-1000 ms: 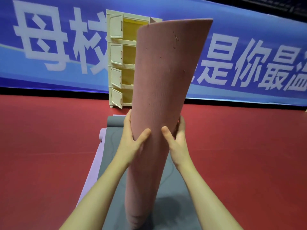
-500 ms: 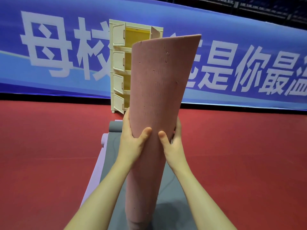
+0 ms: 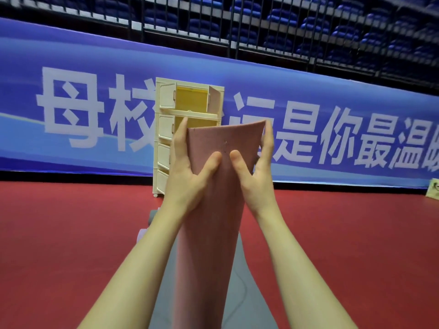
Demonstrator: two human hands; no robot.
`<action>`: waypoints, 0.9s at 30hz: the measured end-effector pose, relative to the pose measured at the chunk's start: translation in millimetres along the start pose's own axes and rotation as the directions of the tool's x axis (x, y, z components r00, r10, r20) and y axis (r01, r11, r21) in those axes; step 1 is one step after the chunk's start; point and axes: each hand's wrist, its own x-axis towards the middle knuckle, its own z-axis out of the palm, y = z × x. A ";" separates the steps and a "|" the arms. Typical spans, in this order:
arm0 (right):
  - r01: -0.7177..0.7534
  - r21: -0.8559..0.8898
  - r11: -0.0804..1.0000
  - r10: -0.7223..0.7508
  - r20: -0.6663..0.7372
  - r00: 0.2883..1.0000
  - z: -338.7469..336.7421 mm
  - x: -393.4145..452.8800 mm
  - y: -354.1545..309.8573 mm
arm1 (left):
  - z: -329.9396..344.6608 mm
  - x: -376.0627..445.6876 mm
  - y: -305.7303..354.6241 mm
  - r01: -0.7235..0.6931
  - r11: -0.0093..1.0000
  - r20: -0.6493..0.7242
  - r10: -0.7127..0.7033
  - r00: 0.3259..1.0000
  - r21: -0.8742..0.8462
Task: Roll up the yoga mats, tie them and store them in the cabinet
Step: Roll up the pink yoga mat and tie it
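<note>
Head view
My hands: my left hand (image 3: 187,176) and my right hand (image 3: 255,172) both wrap round the top of the rolled pink foam yoga mat (image 3: 213,210), thumbs in front.
The mat: it stands up tall over the flat grey yoga mat (image 3: 244,293) on the red floor (image 3: 71,233).
Step now: I think the roll is made, but I see no tie yet.
Next: tie it tight, then carry it to the cream plastic cabinet with open doors (image 3: 166,138), far ahead.
</note>
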 end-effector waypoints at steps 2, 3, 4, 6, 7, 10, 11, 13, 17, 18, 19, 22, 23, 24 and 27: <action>0.027 -0.045 0.999 -0.027 -0.007 1.000 -0.9 8.2 -6.3 | 1.1 5.3 6.7 -0.079 0.996 -0.007 0.079 0.997 0.029; 0.032 -0.066 0.997 -0.032 -0.009 0.999 -0.9 8.8 -8.2 | 1.2 6.3 8.2 -0.082 0.996 -0.014 0.082 0.997 0.028; 0.036 -0.088 0.995 -0.037 -0.013 0.999 -0.4 8.2 -8.6 | 0.8 6.7 8.1 -0.074 0.997 -0.021 0.074 0.997 0.029; 0.037 -0.115 0.993 -0.040 -0.023 0.999 0.7 4.9 -8.5 | -0.7 4.9 5.4 -0.074 0.996 -0.031 0.076 0.997 0.046; 0.034 -0.121 0.992 -0.037 -0.028 0.999 0.7 2.6 -7.5 | -1.3 2.8 3.7 -0.087 0.995 -0.035 0.089 0.995 0.055; 0.019 -0.133 0.991 -0.020 -0.008 1.000 -0.2 -7.2 -1.1 | -2.5 -7.0 -1.8 -0.138 0.988 -0.049 0.142 0.989 0.074; 0.012 -0.142 0.990 -0.011 0.007 1.000 -0.1 -13.1 3.4 | -2.6 -12.4 -6.8 -0.146 0.986 -0.044 0.149 0.988 0.079; -0.006 -0.154 0.988 0.011 0.032 0.999 0.7 -30.6 16.0 | -3.0 -27.9 -20.7 -0.118 0.989 -0.024 0.121 0.992 0.094; -0.122 -0.170 0.978 0.135 0.064 0.989 5.6 -71.0 47.9 | -4.9 -67.6 -53.2 -0.029 0.996 0.039 0.026 0.999 0.083; -0.151 -0.166 0.975 0.163 0.063 0.985 6.9 -77.9 53.8 | -4.4 -75.8 -59.7 -0.031 0.997 0.047 0.028 0.998 0.077; -0.164 -0.166 0.972 0.175 0.051 0.983 7.7 -82.5 57.9 | -4.0 -81.7 -64.1 -0.043 0.996 0.051 0.040 0.998 0.072; -0.159 -0.156 0.975 0.161 0.000 0.987 9.2 -86.9 63.3 | -0.6 -85.3 -65.8 -0.059 0.996 0.013 0.058 0.998 0.063; -0.154 -0.145 0.977 0.154 -0.014 0.988 8.8 -89.6 64.0 | 0.6 -87.2 -64.1 -0.061 0.996 -0.007 0.061 0.998 0.063; -0.144 -0.136 0.980 0.142 -0.028 0.990 8.4 -93.6 64.5 | 1.7 -90.2 -63.2 -0.072 0.995 -0.025 0.074 0.997 0.066; -0.140 -0.111 0.984 0.137 -0.033 0.990 6.6 -108.1 65.5 | 1.8 -101.9 -63.3 -0.132 0.987 -0.046 0.136 0.990 0.093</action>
